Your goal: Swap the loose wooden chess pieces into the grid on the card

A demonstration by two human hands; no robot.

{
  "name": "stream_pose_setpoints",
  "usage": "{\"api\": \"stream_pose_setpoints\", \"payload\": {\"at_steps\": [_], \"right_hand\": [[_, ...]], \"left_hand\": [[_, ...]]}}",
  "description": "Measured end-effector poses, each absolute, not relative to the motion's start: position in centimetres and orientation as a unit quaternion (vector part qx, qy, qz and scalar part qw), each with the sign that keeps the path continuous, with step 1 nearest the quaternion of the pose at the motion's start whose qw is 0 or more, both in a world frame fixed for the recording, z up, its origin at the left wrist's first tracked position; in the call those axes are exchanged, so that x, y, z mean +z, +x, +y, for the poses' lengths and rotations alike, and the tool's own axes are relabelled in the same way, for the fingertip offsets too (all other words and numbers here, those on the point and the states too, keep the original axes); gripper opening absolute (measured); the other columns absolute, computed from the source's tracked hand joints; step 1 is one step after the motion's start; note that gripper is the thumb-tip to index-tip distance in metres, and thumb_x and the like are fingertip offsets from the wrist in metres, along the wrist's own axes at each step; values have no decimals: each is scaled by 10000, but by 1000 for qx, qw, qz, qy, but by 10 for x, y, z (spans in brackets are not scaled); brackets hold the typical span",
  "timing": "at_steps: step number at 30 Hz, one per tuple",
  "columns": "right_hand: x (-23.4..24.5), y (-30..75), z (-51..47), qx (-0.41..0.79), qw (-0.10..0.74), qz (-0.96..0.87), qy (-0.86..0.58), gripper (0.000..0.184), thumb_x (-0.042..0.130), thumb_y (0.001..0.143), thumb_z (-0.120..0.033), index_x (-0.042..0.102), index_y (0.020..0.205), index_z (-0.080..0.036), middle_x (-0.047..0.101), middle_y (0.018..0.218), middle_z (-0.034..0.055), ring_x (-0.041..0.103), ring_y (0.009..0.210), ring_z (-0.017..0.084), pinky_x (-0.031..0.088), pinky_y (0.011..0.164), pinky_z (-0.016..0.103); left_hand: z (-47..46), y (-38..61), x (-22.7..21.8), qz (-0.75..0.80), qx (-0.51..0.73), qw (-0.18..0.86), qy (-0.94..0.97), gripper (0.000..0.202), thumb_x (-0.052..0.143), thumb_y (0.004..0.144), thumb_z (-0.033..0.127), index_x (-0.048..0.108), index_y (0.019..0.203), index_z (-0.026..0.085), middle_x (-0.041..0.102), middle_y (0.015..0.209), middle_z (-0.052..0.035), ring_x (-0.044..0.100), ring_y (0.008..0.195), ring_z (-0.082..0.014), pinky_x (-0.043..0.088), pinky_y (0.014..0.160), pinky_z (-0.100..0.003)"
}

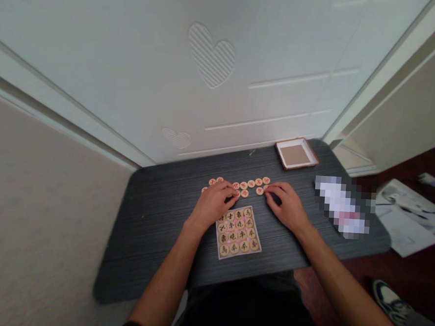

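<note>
Your left hand [219, 197] and right hand [283, 201], fingertips narrowed, grip impossible to tell, flank red-marked discs [244, 193] on the bench [143, 227], the left closer to the near-side tray [239, 256] of black-marked discs [234, 248].

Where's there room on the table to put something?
Biggest is the table's left end, past the left hand and red-lettered discs. A smaller patch lies between the right hand and shallow box. It's crowded around both hands and the tray of black-lettered discs.
</note>
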State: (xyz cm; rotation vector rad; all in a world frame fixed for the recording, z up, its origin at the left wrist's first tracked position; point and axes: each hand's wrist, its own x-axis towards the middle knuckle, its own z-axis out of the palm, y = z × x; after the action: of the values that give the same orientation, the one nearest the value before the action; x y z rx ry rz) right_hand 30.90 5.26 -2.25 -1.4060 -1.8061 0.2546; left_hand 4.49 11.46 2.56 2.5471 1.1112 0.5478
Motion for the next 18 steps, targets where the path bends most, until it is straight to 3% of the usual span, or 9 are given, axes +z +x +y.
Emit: {"api": "stream_pose_setpoints", "payload": {"at_steps": [9, 18], "right_hand": [[-18, 308, 51, 95, 414, -718, -552, 178, 583, 978, -245, 724, 1082, -270, 709, 1100, 85, 649, 1071, 271, 551, 984, 479], [-16, 308, 50, 92, 415, -716, -553, 168, 580, 987, -237, 712, 1087, -266, 714, 1086, 81, 648, 1058, 265, 548, 979, 473]], "left_hand": [[115, 42, 31, 389, 179, 174, 887, 118, 669, 959, 290, 787, 964, 301, 746, 1124, -18, 689, 1064, -211, 578, 946, -375], [117, 45, 32, 388, 164, 175, 890, 72, 703, 923, 278, 767, 950, 298, 762, 1021, -3, 712, 964, -203, 576, 864, -331]]}}
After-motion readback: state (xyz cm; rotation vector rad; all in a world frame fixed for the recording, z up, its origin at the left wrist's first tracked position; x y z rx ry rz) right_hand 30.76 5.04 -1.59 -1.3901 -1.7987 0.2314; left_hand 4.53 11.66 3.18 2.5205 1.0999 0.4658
